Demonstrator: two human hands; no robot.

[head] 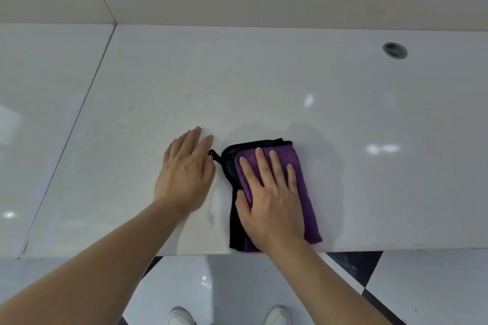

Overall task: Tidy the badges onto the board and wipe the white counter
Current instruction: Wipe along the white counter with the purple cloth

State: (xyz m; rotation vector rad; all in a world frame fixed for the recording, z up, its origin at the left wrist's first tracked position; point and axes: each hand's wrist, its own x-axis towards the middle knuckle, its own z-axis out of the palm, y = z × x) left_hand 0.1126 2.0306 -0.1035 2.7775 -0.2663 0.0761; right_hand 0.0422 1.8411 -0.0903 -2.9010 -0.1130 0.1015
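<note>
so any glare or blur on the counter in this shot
Head view: bright ceiling-light glare spots dot the glossy white counter, strongest right of the folded purple cloth with black edging; a soft smeared shadow lies between both hands; wide-angle distortion bends the counter's edges.

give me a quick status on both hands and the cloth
Right hand flat, pressing purple cloth on white counter. Left hand flat on counter beside it. No badges or board visible. Nothing blocking.

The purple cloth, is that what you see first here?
Yes: the folded purple cloth with black trim stands out near the front edge of the glossy white counter, with the right hand pressed flat on it. The left hand rests flat beside it, and a small round metal hole sits far right.
</note>
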